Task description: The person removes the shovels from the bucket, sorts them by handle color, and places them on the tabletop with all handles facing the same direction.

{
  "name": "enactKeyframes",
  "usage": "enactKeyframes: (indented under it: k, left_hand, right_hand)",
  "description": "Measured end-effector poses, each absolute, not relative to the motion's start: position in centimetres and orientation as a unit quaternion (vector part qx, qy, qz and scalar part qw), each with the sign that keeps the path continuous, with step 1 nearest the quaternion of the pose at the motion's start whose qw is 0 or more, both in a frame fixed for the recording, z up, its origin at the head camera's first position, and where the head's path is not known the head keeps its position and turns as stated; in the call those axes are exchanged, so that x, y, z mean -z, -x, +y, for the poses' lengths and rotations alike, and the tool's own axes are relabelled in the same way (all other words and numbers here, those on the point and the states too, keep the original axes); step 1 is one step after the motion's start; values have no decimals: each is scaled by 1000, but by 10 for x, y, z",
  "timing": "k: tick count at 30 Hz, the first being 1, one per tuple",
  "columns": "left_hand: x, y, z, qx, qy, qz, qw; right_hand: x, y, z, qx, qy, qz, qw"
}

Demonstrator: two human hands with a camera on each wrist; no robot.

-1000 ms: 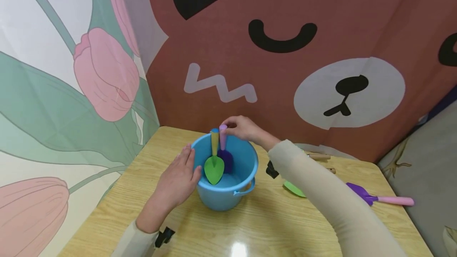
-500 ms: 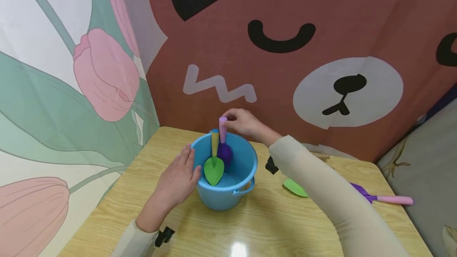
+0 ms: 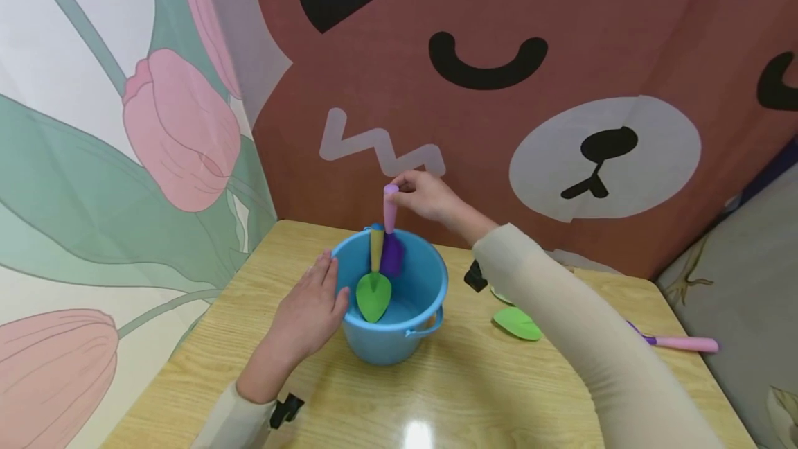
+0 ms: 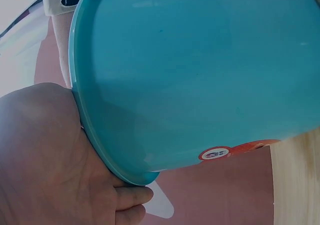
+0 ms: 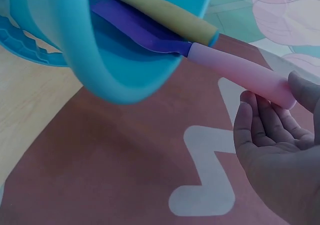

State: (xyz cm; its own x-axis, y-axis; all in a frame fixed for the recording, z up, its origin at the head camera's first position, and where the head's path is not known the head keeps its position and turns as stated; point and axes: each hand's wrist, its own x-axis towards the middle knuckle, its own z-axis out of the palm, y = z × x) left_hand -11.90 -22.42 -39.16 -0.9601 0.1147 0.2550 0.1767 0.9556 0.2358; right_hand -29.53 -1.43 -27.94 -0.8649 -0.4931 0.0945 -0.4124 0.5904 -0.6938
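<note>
A light blue bucket (image 3: 386, 345) stands on the wooden table. My left hand (image 3: 309, 307) rests against its left rim, fingers straight; in the left wrist view, the palm touches the rim of the bucket (image 4: 200, 75). My right hand (image 3: 430, 198) pinches the top of the pink handle of a purple toy shovel (image 3: 391, 255). The shovel's blade is still partly inside the bucket, near the back wall. Beside it a green trowel (image 3: 374, 296) with a yellow, blue-tipped handle leans in the bucket. In the right wrist view, thumb and fingertips hold the end of the pink handle (image 5: 240, 72).
Right of the bucket lies a green leaf-shaped blade (image 3: 519, 324), partly behind my right sleeve. Farther right is another purple tool with a pink handle (image 3: 686, 344). A bear-printed cloth (image 3: 474, 130) hangs behind the table's back edge. The bucket's handle (image 3: 427, 328) hangs at its front right.
My right hand has risen and drawn the purple shovel upward, so more of its handle stands above the rim. The left hand and the green trowel stay in place.
</note>
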Motion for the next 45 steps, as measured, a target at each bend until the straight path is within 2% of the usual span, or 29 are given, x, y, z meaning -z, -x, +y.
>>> enactKeyframes:
  k: [26,45]
  left_hand:
    - [392,118,-223,130,72,-982,117]
    - [391,117,-222,134,71,-981,118]
  right_hand:
    - [232,292,7,449,250,858,-15]
    - [214,292,20,584,242,774,-32]
